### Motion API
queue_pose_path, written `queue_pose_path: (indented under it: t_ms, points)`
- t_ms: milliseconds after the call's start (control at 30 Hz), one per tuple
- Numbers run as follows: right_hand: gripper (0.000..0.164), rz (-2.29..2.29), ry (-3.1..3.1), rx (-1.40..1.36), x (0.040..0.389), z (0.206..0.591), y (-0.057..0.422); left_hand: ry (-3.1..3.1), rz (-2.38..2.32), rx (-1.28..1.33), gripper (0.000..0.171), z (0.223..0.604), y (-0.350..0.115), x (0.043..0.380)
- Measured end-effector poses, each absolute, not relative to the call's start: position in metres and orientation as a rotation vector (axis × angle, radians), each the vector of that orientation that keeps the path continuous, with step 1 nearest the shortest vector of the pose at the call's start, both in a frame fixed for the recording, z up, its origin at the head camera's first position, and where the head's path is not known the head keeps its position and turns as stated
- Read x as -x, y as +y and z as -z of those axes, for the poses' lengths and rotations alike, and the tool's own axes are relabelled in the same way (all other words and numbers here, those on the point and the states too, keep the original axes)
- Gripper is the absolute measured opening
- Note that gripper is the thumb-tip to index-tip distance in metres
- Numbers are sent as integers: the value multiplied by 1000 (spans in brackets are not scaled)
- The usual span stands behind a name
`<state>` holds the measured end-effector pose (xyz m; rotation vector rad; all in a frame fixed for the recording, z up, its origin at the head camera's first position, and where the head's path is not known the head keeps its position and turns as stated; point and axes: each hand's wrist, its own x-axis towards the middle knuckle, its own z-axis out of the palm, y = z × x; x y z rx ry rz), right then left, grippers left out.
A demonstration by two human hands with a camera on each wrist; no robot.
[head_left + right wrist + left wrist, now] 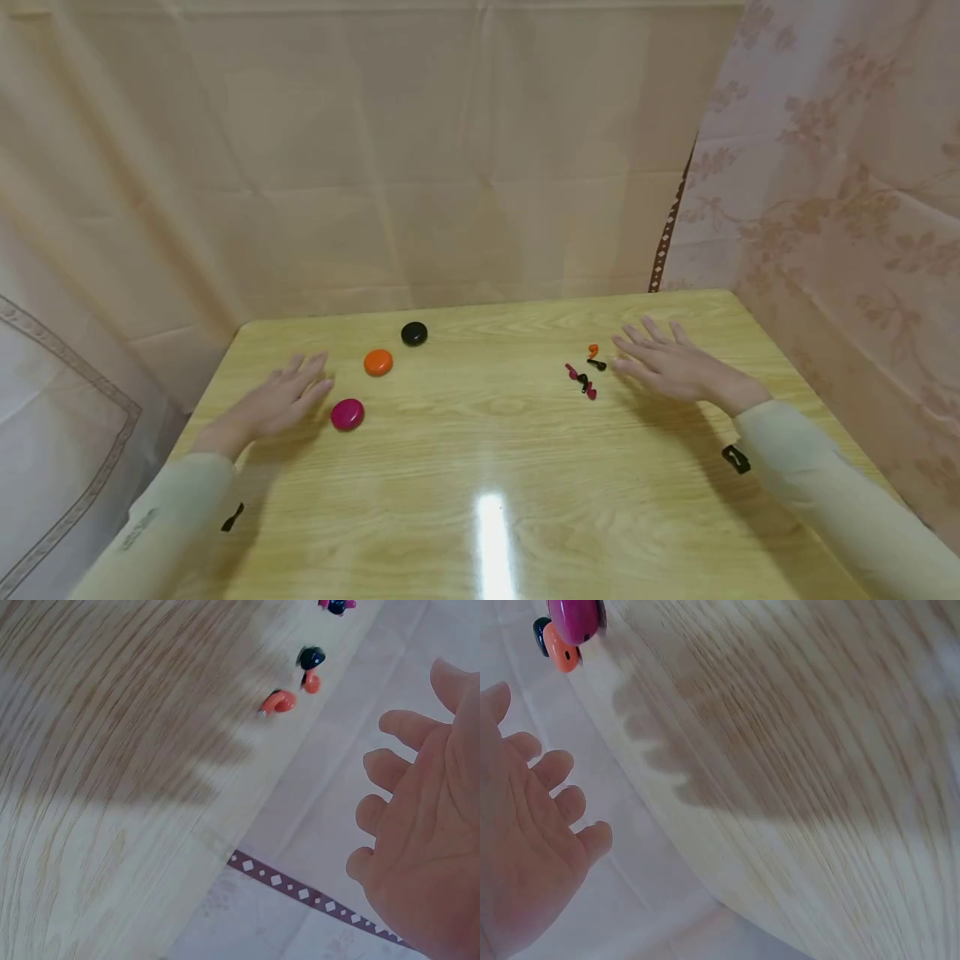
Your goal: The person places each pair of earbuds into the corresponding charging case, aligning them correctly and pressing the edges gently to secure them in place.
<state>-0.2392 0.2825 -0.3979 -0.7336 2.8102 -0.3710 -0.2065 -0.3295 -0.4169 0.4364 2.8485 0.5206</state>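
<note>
Three round, glossy charging cases lie on the left half of the table: a magenta case (pixel 347 414), an orange case (pixel 378 362) and a black case (pixel 414 333). My left hand (pixel 273 407) is held over the table just left of the magenta case, fingers spread and holding nothing. On the right lies a loose group of small earbuds: orange earbuds (pixel 279 702), black earbuds (pixel 597 364) and magenta earbuds (pixel 592 391). Close to their right, my right hand (pixel 671 367) hovers with straight fingers, palm down and nothing in it. Its shadow falls on the wood.
The light wood-grain table (pixel 465 433) has its far edge against a beige curtain (pixel 420 167). A pink floral cloth (pixel 855 183) hangs along the right side. White cloth (pixel 60 433) borders the left. A bright reflection shows near the table's front.
</note>
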Motion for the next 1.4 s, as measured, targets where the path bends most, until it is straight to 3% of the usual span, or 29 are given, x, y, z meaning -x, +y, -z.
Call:
queue_pose_path:
  t_ms: [500, 867, 1200, 1400]
  points:
    - [64, 753, 2643, 822, 254, 398, 247, 2725, -620, -371, 88, 419, -294, 224]
    - [61, 819, 2570, 914, 254, 411, 211, 2605, -909, -319, 82, 413, -285, 239]
    - [83, 1151, 2414, 875, 262, 419, 173, 2529, -1104, -195, 72, 409, -281, 252]
    - [85, 1414, 2214, 751, 269, 425, 151, 2518, -1125, -147, 70, 409, -277, 257]
